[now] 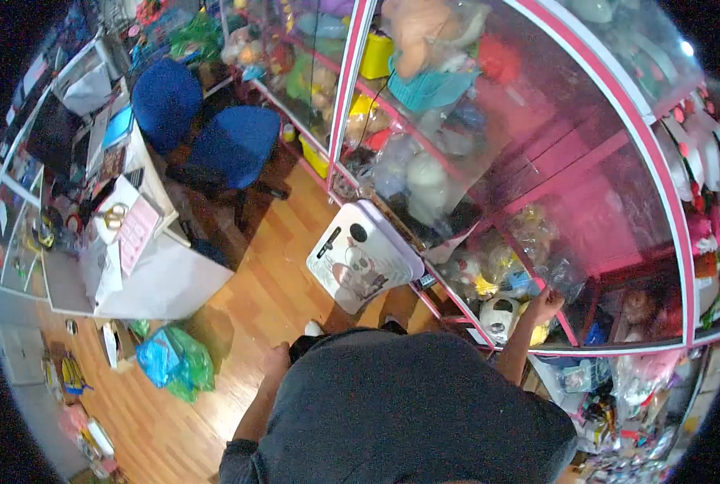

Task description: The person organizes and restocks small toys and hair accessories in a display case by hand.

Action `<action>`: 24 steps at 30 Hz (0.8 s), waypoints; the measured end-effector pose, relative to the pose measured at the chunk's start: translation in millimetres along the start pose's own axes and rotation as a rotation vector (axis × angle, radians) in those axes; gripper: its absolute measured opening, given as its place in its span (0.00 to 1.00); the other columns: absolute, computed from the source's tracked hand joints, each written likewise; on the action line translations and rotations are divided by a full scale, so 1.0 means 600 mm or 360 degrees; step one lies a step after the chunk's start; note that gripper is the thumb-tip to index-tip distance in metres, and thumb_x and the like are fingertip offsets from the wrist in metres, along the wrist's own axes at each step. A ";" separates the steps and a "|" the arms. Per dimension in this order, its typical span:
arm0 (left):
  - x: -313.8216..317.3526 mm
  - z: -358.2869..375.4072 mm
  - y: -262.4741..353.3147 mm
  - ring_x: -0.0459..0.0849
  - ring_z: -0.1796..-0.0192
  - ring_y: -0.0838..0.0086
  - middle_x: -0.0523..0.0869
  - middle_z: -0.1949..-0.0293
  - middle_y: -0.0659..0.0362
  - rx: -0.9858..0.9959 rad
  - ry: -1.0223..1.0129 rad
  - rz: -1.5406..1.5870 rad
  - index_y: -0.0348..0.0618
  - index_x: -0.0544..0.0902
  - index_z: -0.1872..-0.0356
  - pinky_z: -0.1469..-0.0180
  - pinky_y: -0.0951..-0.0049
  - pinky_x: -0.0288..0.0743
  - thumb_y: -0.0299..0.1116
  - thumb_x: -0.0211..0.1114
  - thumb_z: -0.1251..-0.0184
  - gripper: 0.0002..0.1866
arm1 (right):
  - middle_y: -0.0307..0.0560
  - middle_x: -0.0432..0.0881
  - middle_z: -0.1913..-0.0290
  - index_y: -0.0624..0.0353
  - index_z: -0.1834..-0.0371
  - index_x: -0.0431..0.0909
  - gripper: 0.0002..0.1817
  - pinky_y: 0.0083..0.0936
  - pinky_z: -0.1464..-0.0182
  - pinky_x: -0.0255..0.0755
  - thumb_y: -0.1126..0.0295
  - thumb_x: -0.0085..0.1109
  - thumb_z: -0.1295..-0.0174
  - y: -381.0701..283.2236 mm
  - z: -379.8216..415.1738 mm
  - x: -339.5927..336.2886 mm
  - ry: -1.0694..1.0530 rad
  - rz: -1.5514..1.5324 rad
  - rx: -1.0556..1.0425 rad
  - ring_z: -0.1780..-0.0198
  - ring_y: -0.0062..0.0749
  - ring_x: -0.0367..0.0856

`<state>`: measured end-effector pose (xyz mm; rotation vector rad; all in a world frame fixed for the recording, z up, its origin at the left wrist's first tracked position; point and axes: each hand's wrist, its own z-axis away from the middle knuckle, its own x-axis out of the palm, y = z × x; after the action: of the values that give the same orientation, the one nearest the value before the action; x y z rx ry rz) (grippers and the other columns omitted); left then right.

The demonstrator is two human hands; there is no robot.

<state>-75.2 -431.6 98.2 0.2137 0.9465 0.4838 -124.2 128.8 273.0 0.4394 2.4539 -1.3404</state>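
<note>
My right hand (546, 303) reaches into the pink-framed display case, fingers closed at the edge of a clear plastic bag (565, 278). Just left of that arm sits a white-and-black plush toy (498, 318) on the bottom shelf. Several plastic-wrapped toys (501, 270) lie beyond it. My left hand (277, 356) hangs low at my side, next to something dark; its fingers are too small and partly hidden to read. In front of my feet stands a white case with a cartoon print (352, 258), against the case's lower rail.
Two blue chairs (235, 145) stand by a white desk (166, 282) with papers and scissors (114, 215). Green and blue plastic bags (178, 363) lie on the wooden floor (271, 242) to the left. The case's pink frame (668, 177) arches around my right arm.
</note>
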 end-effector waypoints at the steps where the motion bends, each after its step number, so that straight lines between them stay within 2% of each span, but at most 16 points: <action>1: -0.008 -0.004 -0.005 0.78 0.66 0.51 0.79 0.69 0.46 0.0040 0.0011 -0.0020 0.41 0.72 0.70 0.66 0.56 0.71 0.30 0.51 0.48 0.06 | 0.50 0.74 0.69 0.69 0.67 0.68 0.16 0.28 0.60 0.67 0.66 0.58 0.49 0.011 0.008 0.007 0.0013 -0.0048 -0.0070 0.66 0.33 0.71; 3: -0.040 -0.001 0.004 0.78 0.66 0.50 0.78 0.70 0.43 -0.0182 -0.0003 0.0149 0.41 0.73 0.72 0.66 0.58 0.71 0.33 0.53 0.48 0.07 | 0.49 0.74 0.69 0.68 0.68 0.68 0.13 0.25 0.61 0.67 0.69 0.57 0.48 -0.001 0.026 -0.002 0.0025 -0.0067 -0.0146 0.66 0.29 0.70; 4: -0.072 0.012 0.020 0.78 0.66 0.50 0.78 0.70 0.43 -0.0120 -0.0007 0.0093 0.41 0.73 0.72 0.66 0.58 0.71 0.33 0.53 0.48 0.07 | 0.48 0.73 0.69 0.68 0.67 0.67 0.11 0.23 0.61 0.66 0.71 0.55 0.47 0.021 0.018 0.007 0.0112 -0.0108 -0.0218 0.67 0.29 0.70; 5: -0.110 0.033 0.043 0.78 0.66 0.53 0.79 0.71 0.44 -0.0001 -0.0055 0.0011 0.40 0.73 0.72 0.66 0.59 0.70 0.33 0.54 0.49 0.08 | 0.47 0.72 0.70 0.68 0.67 0.67 0.09 0.23 0.61 0.66 0.73 0.54 0.46 0.009 0.015 0.002 -0.0005 -0.0269 -0.0161 0.67 0.29 0.70; 6: -0.137 0.035 0.054 0.78 0.66 0.55 0.79 0.72 0.46 0.0120 -0.0106 -0.0074 0.40 0.74 0.72 0.66 0.61 0.70 0.34 0.54 0.49 0.08 | 0.46 0.71 0.70 0.67 0.67 0.67 0.09 0.23 0.60 0.66 0.73 0.53 0.46 0.006 0.010 0.005 0.0103 -0.0211 -0.0257 0.67 0.29 0.69; 7: -0.119 0.010 0.022 0.78 0.66 0.55 0.79 0.72 0.46 0.0195 -0.0114 -0.0137 0.40 0.74 0.72 0.66 0.61 0.70 0.34 0.54 0.49 0.08 | 0.47 0.72 0.69 0.66 0.66 0.68 0.09 0.24 0.61 0.66 0.72 0.54 0.46 -0.022 0.008 -0.007 0.0110 -0.0003 -0.0357 0.66 0.29 0.70; 8: -0.076 -0.022 -0.040 0.78 0.67 0.60 0.78 0.73 0.49 0.0383 -0.0247 0.0305 0.39 0.74 0.68 0.66 0.64 0.70 0.33 0.55 0.49 0.10 | 0.48 0.73 0.69 0.66 0.66 0.68 0.10 0.25 0.62 0.66 0.72 0.54 0.46 -0.022 -0.001 -0.005 0.0138 -0.0107 -0.0349 0.67 0.29 0.71; 9: -0.063 -0.051 -0.072 0.77 0.68 0.65 0.78 0.74 0.52 0.0552 -0.0404 0.0747 0.38 0.74 0.64 0.65 0.67 0.70 0.33 0.55 0.49 0.12 | 0.48 0.74 0.69 0.66 0.66 0.69 0.10 0.26 0.63 0.67 0.71 0.55 0.47 -0.021 -0.011 -0.005 0.0197 0.0097 -0.0360 0.68 0.30 0.71; 10: -0.083 -0.073 -0.068 0.77 0.68 0.65 0.78 0.74 0.52 0.0604 -0.0436 0.0689 0.38 0.74 0.64 0.65 0.67 0.70 0.33 0.55 0.49 0.12 | 0.47 0.74 0.70 0.66 0.67 0.69 0.10 0.25 0.63 0.67 0.71 0.55 0.47 -0.027 -0.016 -0.001 0.0229 -0.0116 -0.0322 0.69 0.29 0.71; 11: -0.096 -0.090 -0.068 0.77 0.68 0.66 0.78 0.74 0.53 0.0642 -0.0474 0.0690 0.37 0.73 0.64 0.65 0.68 0.69 0.33 0.55 0.49 0.12 | 0.47 0.74 0.71 0.66 0.67 0.69 0.10 0.24 0.64 0.66 0.71 0.55 0.47 -0.057 -0.015 -0.012 0.0200 -0.0050 -0.0304 0.69 0.28 0.71; 12: -0.113 -0.100 -0.060 0.77 0.68 0.66 0.78 0.74 0.53 0.0671 -0.0507 0.0699 0.37 0.73 0.63 0.65 0.68 0.69 0.32 0.55 0.49 0.12 | 0.47 0.73 0.71 0.67 0.68 0.69 0.10 0.23 0.64 0.66 0.71 0.55 0.46 -0.025 -0.033 0.003 0.0267 -0.0064 -0.0403 0.69 0.27 0.70; 18: -0.205 -0.106 0.005 0.75 0.68 0.70 0.77 0.73 0.55 0.0738 -0.0627 0.0845 0.36 0.72 0.60 0.65 0.71 0.69 0.31 0.56 0.48 0.15 | 0.45 0.73 0.73 0.67 0.71 0.69 0.09 0.21 0.65 0.65 0.70 0.53 0.45 -0.020 -0.057 0.006 0.0395 -0.0074 -0.0382 0.70 0.24 0.69; 20: -0.221 -0.093 0.022 0.75 0.68 0.71 0.77 0.73 0.56 0.0714 -0.0637 0.0941 0.36 0.72 0.58 0.65 0.72 0.69 0.31 0.56 0.48 0.15 | 0.48 0.73 0.72 0.65 0.73 0.71 0.12 0.26 0.66 0.65 0.65 0.55 0.47 -0.027 -0.064 0.006 0.0397 -0.0574 -0.0150 0.70 0.29 0.70; 21: -0.228 -0.084 0.029 0.75 0.68 0.72 0.77 0.73 0.57 0.0696 -0.0631 0.0996 0.36 0.71 0.58 0.65 0.72 0.68 0.31 0.56 0.48 0.16 | 0.45 0.73 0.74 0.64 0.74 0.71 0.13 0.23 0.68 0.65 0.63 0.55 0.46 -0.013 -0.076 0.010 0.0420 -0.0555 -0.0136 0.72 0.25 0.69; 24: -0.233 -0.056 0.059 0.74 0.68 0.73 0.76 0.73 0.58 0.0646 -0.0606 0.1176 0.35 0.71 0.56 0.65 0.73 0.68 0.30 0.56 0.48 0.17 | 0.42 0.72 0.77 0.64 0.73 0.71 0.15 0.22 0.69 0.64 0.61 0.53 0.44 -0.015 -0.108 0.004 0.0413 -0.0471 -0.0096 0.74 0.23 0.65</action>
<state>-181.6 -469.6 194.2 1.0095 0.5567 0.8850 -138.2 179.4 312.3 0.2551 2.8564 -1.3897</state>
